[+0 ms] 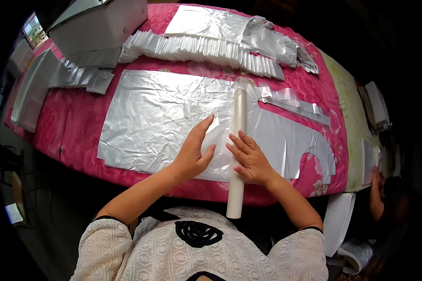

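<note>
Spread before me is a stack or sheet of silvery-white plastic vest bags (159, 107), its cut-out handles at the right end. A long pale tube (239, 105) lies across it, running from the far edge to beyond the table's near edge. My right hand (252, 161) rests on the tube, fingers spread rather than wrapped round it. Left of the tube, my left hand (190, 154) is over the crinkled plastic with its fingers stretched out and nothing in it. Whether it touches the plastic, I cannot tell.
A long row of folded plastic packets (192, 49) curves along the far side, before more silvery bags (206, 22). Folded packets (100, 80) lie at left near a large pale box (98, 28) and a white bin (33, 93). A pink flowered cloth (79, 136) covers the table. Another person's arm (376, 199) shows at far right.
</note>
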